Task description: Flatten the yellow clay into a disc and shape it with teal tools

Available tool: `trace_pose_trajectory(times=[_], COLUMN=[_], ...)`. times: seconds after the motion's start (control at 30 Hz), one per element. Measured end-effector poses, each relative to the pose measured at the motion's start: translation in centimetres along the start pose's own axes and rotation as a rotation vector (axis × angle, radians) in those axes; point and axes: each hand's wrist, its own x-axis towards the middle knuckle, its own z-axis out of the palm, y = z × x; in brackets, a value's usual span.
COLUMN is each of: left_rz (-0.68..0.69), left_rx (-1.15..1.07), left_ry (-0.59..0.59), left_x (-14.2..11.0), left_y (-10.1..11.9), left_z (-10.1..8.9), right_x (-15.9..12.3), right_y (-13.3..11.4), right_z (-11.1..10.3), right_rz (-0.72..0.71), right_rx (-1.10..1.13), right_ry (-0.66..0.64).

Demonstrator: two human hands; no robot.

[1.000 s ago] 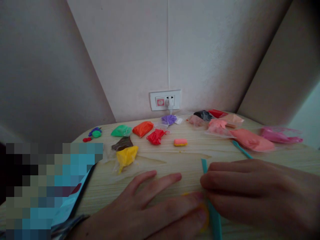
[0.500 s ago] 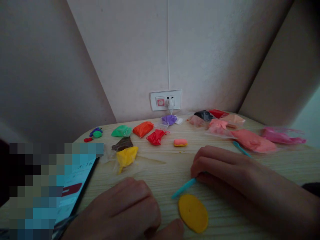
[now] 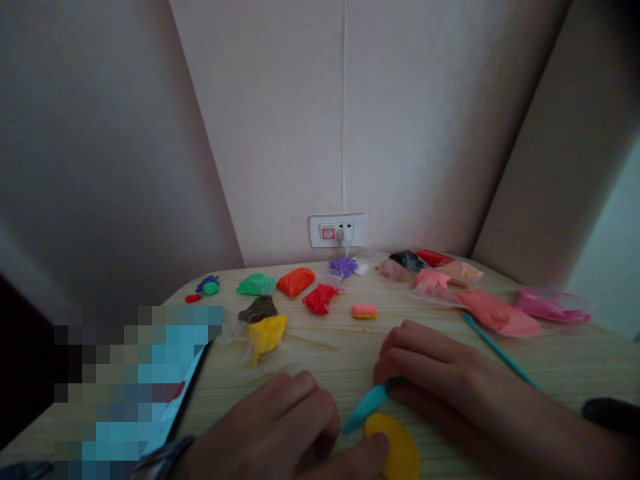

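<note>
Disc [image 3: 404,453], yellow, near side, flattened; no cut visible on exposed part. Left hand [image 3: 273,423]: thumb on disc, fingers curled, can't tell if holding anything. Right hand [image 3: 443,377]: narrow pinch on teal tool [image 3: 369,405], tip by disc's far-left edge. Pink-and-yellow block [image 3: 365,311] shaped, farther off.

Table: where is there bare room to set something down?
The table is bare between yellow bag, pink block and right hand, and right of the long tool, below the salmon bag. Crowded: among the back-right bags, and around the yellow disc, with left hand and short tool.
</note>
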Motion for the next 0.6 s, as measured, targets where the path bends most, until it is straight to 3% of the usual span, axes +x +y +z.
trace_pose_trajectory(times=[0.13,0.43,0.6], left_rz=[-0.159,-0.178,-0.095], left_rx=[0.031,0.060,0.069], left_ry=[-0.122,-0.126,-0.164], left_x=[0.36,0.51,0.47], left_y=[0.44,0.31,0.25], left_z=[-0.33,-0.20,-0.35], right_x=[0.10,0.02,0.13], right_y=[-0.15,0.03,0.07], right_z=[-0.19,0.02,0.16], right_rz=[-0.049,-0.069,-0.040], right_rx=[-0.038,0.028,0.047], right_ry=[-0.022,-0.032,-0.026])
